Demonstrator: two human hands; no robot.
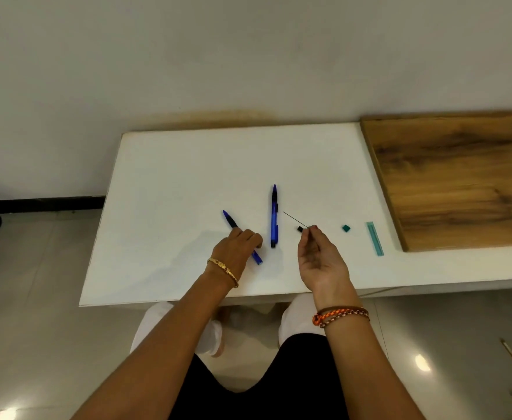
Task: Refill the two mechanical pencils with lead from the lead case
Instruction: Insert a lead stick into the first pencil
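Counts on and around the white table

Two blue pencils: one (274, 216) in the middle, one (242, 237) to its left under a hand. One lead (295, 220), pinched. One lead case (375, 238) to the right. Two small loose caps: a black one (300, 228) and a green one (346, 228). One table (188, 177), one wooden board (460, 177) far right. Two hands: left (239, 245), right (321, 258). One gold bangle (223, 270); thread bands (341, 315), number unclear.
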